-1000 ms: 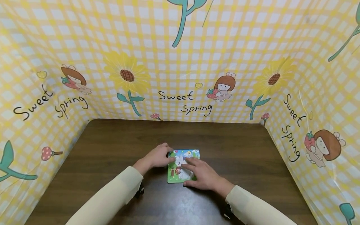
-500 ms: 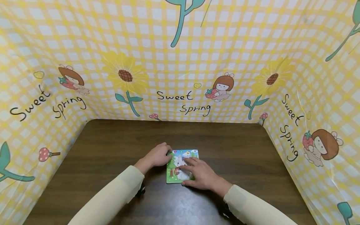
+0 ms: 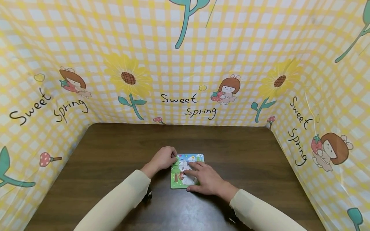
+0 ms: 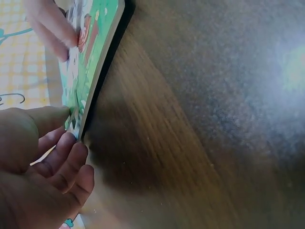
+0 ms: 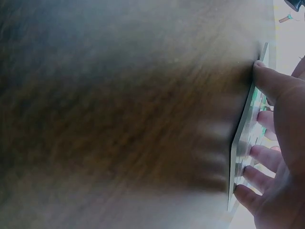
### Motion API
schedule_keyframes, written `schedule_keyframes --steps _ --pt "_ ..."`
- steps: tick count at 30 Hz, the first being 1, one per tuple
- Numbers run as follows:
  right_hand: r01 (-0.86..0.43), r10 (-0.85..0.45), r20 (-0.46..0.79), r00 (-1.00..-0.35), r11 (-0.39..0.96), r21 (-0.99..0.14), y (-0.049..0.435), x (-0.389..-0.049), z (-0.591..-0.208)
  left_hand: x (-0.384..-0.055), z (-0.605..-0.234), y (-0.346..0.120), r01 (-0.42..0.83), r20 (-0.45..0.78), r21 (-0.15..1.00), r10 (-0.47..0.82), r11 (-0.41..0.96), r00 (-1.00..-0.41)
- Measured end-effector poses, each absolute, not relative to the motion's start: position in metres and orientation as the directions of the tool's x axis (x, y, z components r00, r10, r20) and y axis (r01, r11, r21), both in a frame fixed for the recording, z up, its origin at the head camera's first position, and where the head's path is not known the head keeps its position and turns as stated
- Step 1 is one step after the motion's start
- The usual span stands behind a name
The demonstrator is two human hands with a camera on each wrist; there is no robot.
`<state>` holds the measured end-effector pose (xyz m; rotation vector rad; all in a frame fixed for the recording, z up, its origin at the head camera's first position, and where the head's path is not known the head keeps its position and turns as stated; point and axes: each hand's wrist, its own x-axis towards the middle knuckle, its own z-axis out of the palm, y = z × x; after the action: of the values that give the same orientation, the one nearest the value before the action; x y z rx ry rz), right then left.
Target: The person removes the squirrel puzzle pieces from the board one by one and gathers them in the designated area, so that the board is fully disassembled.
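Note:
A small jigsaw puzzle (image 3: 177,183) with a green border and a white cartoon animal lies flat on the brown table. At its far left corner my left hand (image 3: 163,158) has curled fingers; in the left wrist view, thumb and index finger pinch what looks like a puzzle piece (image 4: 74,117) by the board's edge. My right hand (image 3: 209,180) rests across the right side, fingers extended over the picture. In the right wrist view its thumb (image 5: 267,78) touches the near edge of the board. The right hand hides part of the picture.
The dark wooden table (image 3: 127,138) reaches back to a yellow checked cloth (image 3: 185,73), which also hangs along the left and right sides. Light-coloured sleeves (image 3: 115,199) cover both forearms. Light glares on the tabletop in the left wrist view.
My left hand has drawn slightly back and curled its fingers more at the puzzle's far left corner. The right hand stays in place on the puzzle.

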<state>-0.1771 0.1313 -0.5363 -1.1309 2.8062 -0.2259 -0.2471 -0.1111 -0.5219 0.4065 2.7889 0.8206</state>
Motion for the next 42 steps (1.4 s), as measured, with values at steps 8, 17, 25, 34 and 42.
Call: schedule_keyframes --steps 8,17,25,34,42 --pt "-0.691 -0.704 -0.077 -0.706 0.708 -0.144 0.127 -0.182 -0.533 -0.249 -0.522 -0.111 0.17 -0.12 0.57 0.286 0.804 -0.951" --pt "-0.697 -0.706 -0.095 -0.702 0.708 -0.115 0.124 -0.186 -0.53 -0.253 -0.521 -0.117 0.102 -0.148 0.692 0.278 0.714 -0.949" --pt "-0.689 -0.701 -0.103 -0.705 0.712 -0.136 0.126 -0.185 -0.531 -0.251 -0.515 -0.129 -0.101 -0.229 0.874 0.221 0.474 -0.948" --pt "-0.685 -0.699 -0.114 -0.706 0.714 -0.141 0.128 -0.183 -0.531 -0.253 -0.505 -0.182 -0.126 -0.218 0.902 0.183 0.413 -0.959" --pt "-0.69 -0.702 -0.102 -0.705 0.712 -0.134 0.128 -0.182 -0.532 -0.249 -0.496 -0.247 -0.16 -0.229 0.868 0.093 0.47 -0.969"
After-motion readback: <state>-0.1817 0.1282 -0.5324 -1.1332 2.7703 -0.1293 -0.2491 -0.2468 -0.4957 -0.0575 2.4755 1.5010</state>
